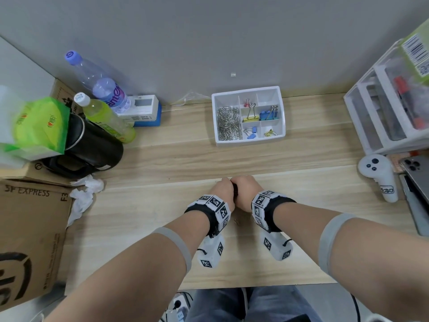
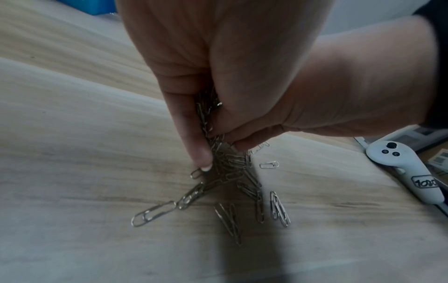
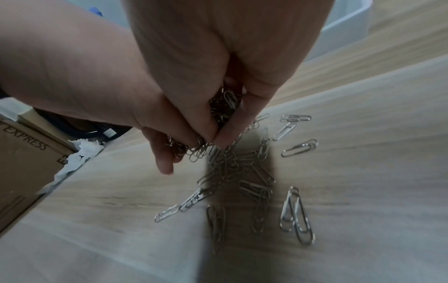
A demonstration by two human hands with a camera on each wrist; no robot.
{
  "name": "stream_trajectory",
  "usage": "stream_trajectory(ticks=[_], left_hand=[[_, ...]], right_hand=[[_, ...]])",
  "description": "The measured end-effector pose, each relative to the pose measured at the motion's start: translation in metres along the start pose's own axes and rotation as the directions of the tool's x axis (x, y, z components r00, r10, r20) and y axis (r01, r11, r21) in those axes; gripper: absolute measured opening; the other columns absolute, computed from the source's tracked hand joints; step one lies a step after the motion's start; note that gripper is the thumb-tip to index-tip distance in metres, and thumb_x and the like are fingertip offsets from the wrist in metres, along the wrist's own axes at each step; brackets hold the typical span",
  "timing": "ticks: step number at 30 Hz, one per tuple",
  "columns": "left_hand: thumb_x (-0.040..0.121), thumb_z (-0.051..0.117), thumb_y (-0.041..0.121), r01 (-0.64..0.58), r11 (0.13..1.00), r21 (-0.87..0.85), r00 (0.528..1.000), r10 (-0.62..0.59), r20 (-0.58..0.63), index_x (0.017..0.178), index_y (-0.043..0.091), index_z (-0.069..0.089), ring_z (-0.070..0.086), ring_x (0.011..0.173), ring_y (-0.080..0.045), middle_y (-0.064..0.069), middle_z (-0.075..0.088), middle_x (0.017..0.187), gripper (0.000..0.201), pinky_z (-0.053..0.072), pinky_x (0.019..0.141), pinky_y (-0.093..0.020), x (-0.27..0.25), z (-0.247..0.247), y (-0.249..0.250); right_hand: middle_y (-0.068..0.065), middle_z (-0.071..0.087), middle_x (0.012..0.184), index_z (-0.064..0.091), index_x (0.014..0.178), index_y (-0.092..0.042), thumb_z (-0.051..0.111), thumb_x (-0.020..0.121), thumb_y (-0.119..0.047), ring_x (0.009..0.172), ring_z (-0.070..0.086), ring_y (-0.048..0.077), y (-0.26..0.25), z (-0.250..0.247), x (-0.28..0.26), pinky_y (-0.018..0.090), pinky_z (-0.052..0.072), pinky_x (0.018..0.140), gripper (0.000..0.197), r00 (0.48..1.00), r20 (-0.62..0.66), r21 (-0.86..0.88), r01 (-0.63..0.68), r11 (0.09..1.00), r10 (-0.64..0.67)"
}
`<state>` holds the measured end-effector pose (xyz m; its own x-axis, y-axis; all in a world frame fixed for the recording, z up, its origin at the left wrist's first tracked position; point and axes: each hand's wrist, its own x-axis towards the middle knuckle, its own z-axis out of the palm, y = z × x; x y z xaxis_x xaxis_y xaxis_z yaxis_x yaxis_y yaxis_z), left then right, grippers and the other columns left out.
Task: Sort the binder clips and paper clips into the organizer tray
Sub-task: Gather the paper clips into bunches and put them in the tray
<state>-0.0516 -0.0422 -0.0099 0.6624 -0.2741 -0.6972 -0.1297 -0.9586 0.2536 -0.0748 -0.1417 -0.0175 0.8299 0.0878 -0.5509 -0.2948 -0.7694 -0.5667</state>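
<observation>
My left hand (image 1: 221, 189) and right hand (image 1: 246, 189) are pressed together over the middle of the wooden table. Between them they grip a bunch of silver paper clips (image 2: 206, 114) (image 3: 225, 107). In the right wrist view my right thumb and finger pinch the bunch. Several loose paper clips (image 2: 230, 181) (image 3: 242, 172) lie on the wood right under the hands. The white organizer tray (image 1: 250, 139) stands at the back of the table. Its long left compartment holds a heap of paper clips (image 1: 228, 123). Its smaller compartments hold yellow (image 1: 250, 117), blue (image 1: 268, 115) and red binder clips (image 1: 246, 103).
Two bottles (image 1: 102, 89), a black jug (image 1: 92, 145), a cardboard box (image 1: 30, 228) and crumpled tissue (image 1: 83, 194) crowd the left side. At the right are a white controller (image 1: 378, 175), a plastic drawer unit (image 1: 383, 112) and a phone (image 1: 415, 168).
</observation>
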Motion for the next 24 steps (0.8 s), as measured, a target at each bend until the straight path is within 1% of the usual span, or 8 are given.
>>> stream_trajectory(ticks=[4, 9, 12, 14, 17, 19, 21, 24], left_hand=[[0.087, 0.059, 0.001, 0.003, 1.0, 0.014, 1.0, -0.003, -0.002, 0.13, -0.004, 0.042, 0.062, 0.107, -0.028, -0.016, 0.06, 0.121, 0.046, 0.047, 0.075, -0.029, -0.002, -0.003, 0.002], [0.089, 0.057, 0.0, -0.023, 0.999, 0.042, 1.0, 0.022, 0.022, 0.127, -0.003, 0.046, 0.06, 0.111, -0.028, -0.016, 0.059, 0.124, 0.04, 0.048, 0.082, -0.03, 0.0, -0.009, 0.002], [0.09, 0.056, 0.001, -0.053, 0.997, 0.06, 0.999, 0.053, 0.01, 0.127, -0.002, 0.046, 0.061, 0.11, -0.028, -0.016, 0.059, 0.123, 0.038, 0.046, 0.077, -0.028, 0.002, -0.019, 0.003], [0.09, 0.057, 0.001, -0.068, 0.995, 0.077, 0.998, 0.069, -0.002, 0.126, -0.002, 0.046, 0.061, 0.109, -0.029, -0.016, 0.06, 0.121, 0.038, 0.047, 0.077, -0.029, 0.005, -0.027, 0.004], [0.088, 0.059, 0.002, -0.058, 0.997, 0.057, 0.997, 0.061, -0.044, 0.124, -0.002, 0.044, 0.062, 0.105, -0.029, -0.015, 0.06, 0.118, 0.039, 0.049, 0.077, -0.032, 0.011, -0.046, 0.008], [0.087, 0.059, 0.001, -0.065, 0.997, 0.052, 0.995, 0.068, -0.072, 0.122, -0.002, 0.046, 0.063, 0.103, -0.029, -0.014, 0.061, 0.116, 0.038, 0.048, 0.074, -0.03, 0.016, -0.062, 0.011], [0.088, 0.059, 0.0, -0.097, 0.992, 0.082, 0.99, 0.105, -0.096, 0.121, -0.003, 0.049, 0.063, 0.104, -0.029, -0.015, 0.062, 0.115, 0.035, 0.045, 0.073, -0.027, 0.023, -0.081, 0.017], [0.088, 0.059, 0.0, -0.13, 0.987, 0.099, 0.978, 0.143, -0.151, 0.125, -0.006, 0.045, 0.063, 0.103, -0.03, -0.016, 0.061, 0.115, 0.04, 0.045, 0.071, -0.026, 0.038, -0.108, 0.024]], right_hand=[[0.011, 0.07, 0.099, 0.068, 0.104, -0.011, 0.057, 0.083, -0.005, 0.093, 0.065, 0.029, -0.004, -0.004, 0.001, 0.034, 0.053, 0.081, 0.024, 1.0, 0.019, -0.023, -0.003, 1.0, 0.003], [0.01, 0.071, 0.103, 0.067, 0.11, -0.011, 0.057, 0.083, -0.006, 0.096, 0.065, 0.028, -0.006, -0.008, 0.005, 0.036, 0.053, 0.086, 0.029, 0.999, 0.034, -0.033, -0.005, 0.999, 0.006], [0.012, 0.07, 0.102, 0.067, 0.109, -0.008, 0.057, 0.083, -0.006, 0.096, 0.066, 0.028, -0.01, -0.014, 0.009, 0.036, 0.053, 0.085, 0.028, 1.0, 0.022, -0.041, 0.001, 0.999, 0.0], [0.012, 0.07, 0.101, 0.068, 0.107, -0.007, 0.057, 0.083, -0.006, 0.094, 0.066, 0.028, -0.014, -0.021, 0.013, 0.036, 0.053, 0.083, 0.026, 1.0, 0.007, -0.044, 0.003, 0.999, -0.002], [0.012, 0.071, 0.096, 0.068, 0.1, -0.007, 0.058, 0.083, -0.005, 0.09, 0.066, 0.028, -0.022, -0.037, 0.022, 0.032, 0.052, 0.077, 0.021, 0.999, -0.031, -0.038, 0.004, 0.999, -0.005], [0.012, 0.071, 0.095, 0.069, 0.099, -0.007, 0.058, 0.082, -0.004, 0.089, 0.066, 0.028, -0.029, -0.051, 0.03, 0.033, 0.053, 0.078, 0.02, 0.998, -0.065, -0.029, 0.009, 1.0, -0.011], [0.012, 0.07, 0.095, 0.069, 0.1, -0.007, 0.058, 0.081, -0.002, 0.089, 0.066, 0.027, -0.036, -0.068, 0.038, 0.034, 0.054, 0.08, 0.023, 0.995, -0.099, -0.011, 0.017, 1.0, -0.018], [0.012, 0.069, 0.098, 0.067, 0.106, -0.006, 0.055, 0.083, -0.001, 0.092, 0.065, 0.027, -0.046, -0.094, 0.052, 0.035, 0.054, 0.081, 0.026, 0.991, -0.134, -0.046, 0.023, 0.999, -0.029]])
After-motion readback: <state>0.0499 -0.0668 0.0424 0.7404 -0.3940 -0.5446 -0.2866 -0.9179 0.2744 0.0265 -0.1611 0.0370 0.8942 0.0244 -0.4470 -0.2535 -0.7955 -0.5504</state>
